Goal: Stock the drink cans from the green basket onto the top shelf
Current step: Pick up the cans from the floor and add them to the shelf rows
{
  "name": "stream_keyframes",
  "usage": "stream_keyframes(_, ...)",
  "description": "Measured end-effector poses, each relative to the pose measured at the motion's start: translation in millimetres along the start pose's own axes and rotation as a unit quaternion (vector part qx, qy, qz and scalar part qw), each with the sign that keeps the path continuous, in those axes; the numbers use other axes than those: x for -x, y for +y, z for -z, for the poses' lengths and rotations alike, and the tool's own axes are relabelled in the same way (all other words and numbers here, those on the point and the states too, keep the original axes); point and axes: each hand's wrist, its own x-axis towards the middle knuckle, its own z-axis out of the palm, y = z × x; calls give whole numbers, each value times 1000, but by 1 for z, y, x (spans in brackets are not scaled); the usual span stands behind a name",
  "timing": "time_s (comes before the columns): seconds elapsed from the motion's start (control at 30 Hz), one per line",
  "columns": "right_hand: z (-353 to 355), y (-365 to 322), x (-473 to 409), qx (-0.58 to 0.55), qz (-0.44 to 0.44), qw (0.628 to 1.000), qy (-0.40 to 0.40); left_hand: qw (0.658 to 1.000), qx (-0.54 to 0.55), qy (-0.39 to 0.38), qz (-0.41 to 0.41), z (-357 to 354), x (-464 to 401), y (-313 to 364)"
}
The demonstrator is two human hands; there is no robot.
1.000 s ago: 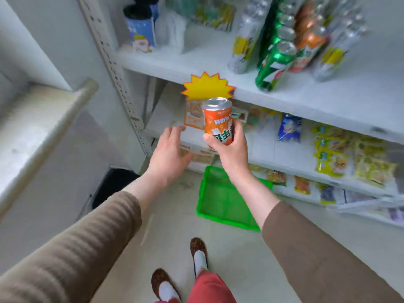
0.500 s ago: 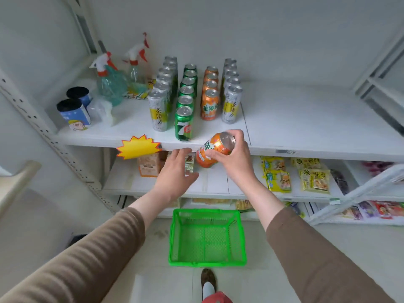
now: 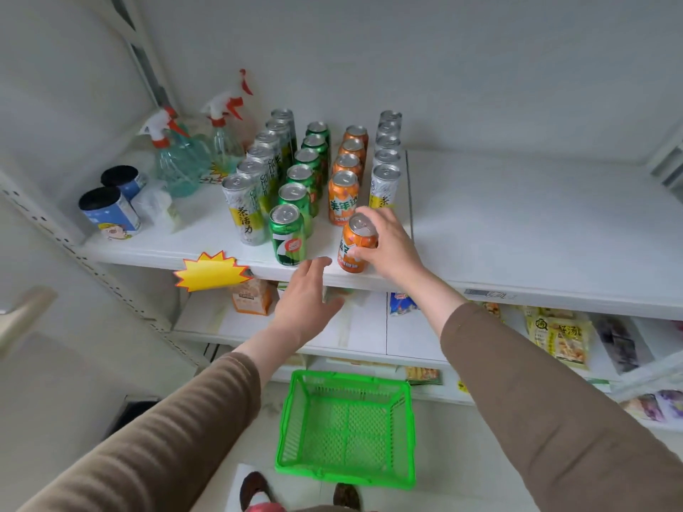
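My right hand (image 3: pixel 388 245) grips an orange drink can (image 3: pixel 354 245) that stands upright at the front edge of the top shelf (image 3: pixel 517 223), at the head of the orange row (image 3: pixel 345 179). Rows of silver-yellow cans (image 3: pixel 258 171), green cans (image 3: pixel 299 186) and more silver cans (image 3: pixel 386 160) stand beside it. My left hand (image 3: pixel 306 301) hovers flat with fingers spread just below the shelf edge, holding nothing. The green basket (image 3: pixel 347 471) sits on the floor below with no cans inside.
Two spray bottles (image 3: pixel 184 153) and two blue tubs (image 3: pixel 107 212) stand at the shelf's left end. A yellow starburst tag (image 3: pixel 210 269) hangs on the shelf edge. Lower shelves hold snack packets (image 3: pixel 558 338). My feet (image 3: pixel 255 489) are by the basket.
My right hand lifted the orange can from in front of the shelf edge and stood it upright on the top shelf. The view swung up and my left hand rose slightly.
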Motion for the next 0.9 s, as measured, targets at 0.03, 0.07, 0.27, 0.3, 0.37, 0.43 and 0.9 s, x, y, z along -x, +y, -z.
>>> stream_keyframes(0.03, -3, 0, -6, 12, 10, 1000, -8, 1000, -4, 4, 3, -1, -3, -1)
stream_keyframes(0.07, -6, 1, -11, 16, 16, 1000, -15, 1000, -7, 7, 5, -1, -6, -2)
stream_keyframes(0.27, -25, 0, -34, -23, 18, 1000, 5, 1000, -8, 5, 17, -6, -21, -6)
stream_keyframes(0.3, -29, 2, -35, -40, 12, 999, 12, 1000, -9, 5, 17, -7, -23, -7)
stream_keyframes(0.37, -40, 8, -32, -84, -19, 996, 24, 1000, -10, 8, 18, -9, -26, -9)
stream_keyframes(0.43, -53, 17, -22, -113, -70, 990, 40, 1000, -9, 11, 18, -11, -28, -13)
stream_keyframes(0.9, -95, 19, -41, -68, -148, 980, 115, 1000, 1, -2, 8, -19, -50, -22)
